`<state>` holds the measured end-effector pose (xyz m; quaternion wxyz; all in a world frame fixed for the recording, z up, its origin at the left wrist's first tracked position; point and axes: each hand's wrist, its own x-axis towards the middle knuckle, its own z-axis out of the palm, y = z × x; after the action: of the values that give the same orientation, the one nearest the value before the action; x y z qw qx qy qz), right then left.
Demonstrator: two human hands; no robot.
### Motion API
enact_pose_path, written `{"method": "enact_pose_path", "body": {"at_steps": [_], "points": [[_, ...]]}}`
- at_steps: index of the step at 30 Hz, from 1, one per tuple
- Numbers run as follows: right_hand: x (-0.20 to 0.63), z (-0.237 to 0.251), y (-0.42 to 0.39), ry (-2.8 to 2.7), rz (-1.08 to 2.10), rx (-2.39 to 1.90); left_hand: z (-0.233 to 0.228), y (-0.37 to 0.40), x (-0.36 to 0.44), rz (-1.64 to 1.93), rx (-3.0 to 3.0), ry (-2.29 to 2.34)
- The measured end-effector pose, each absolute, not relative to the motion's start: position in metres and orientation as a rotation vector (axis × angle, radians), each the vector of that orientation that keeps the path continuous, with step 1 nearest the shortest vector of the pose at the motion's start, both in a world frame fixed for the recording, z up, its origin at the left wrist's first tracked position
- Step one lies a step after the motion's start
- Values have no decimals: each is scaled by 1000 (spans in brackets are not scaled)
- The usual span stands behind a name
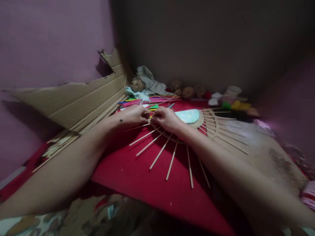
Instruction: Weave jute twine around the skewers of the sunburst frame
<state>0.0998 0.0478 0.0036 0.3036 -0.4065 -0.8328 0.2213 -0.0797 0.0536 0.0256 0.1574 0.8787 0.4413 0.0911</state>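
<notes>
Both forearms reach forward from the lower corners and meet near the middle. The left hand [134, 115] lies knuckles up, its fingers curled and pressed together in a pinch on a thin pale strand at the rim of the round woven piece with radiating wooden sticks [209, 123]. The right hand [166, 118] is just beside it, at 3 o'clock from it, also curled, and its grip pinches the same rim; the fingertips of both hands almost touch.

The woven piece lies flat on the red cloth surface [147, 183], and its sticks fan out towards 6 o'clock and 3 o'clock. A pale blue half-round piece [188, 115] covers its centre. At 10 o'clock stands a torn brown cardboard sheet [81, 100]. At 12 o'clock, balls of brown twine [187, 92] lie near a crumpled pale cloth [150, 83].
</notes>
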Motion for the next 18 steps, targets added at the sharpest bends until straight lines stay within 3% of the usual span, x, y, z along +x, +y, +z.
{"method": "enact_pose_path", "body": {"at_steps": [9,15,18], "points": [[108,-6,41,-2187,555,-995,35,57,-93,118,2266,1234],[104,-10,36,-2202,518,-942,44,67,-106,744,2008,1261],[100,-10,34,-2209,520,-945,31,84,-86,536,2115,1380]]}}
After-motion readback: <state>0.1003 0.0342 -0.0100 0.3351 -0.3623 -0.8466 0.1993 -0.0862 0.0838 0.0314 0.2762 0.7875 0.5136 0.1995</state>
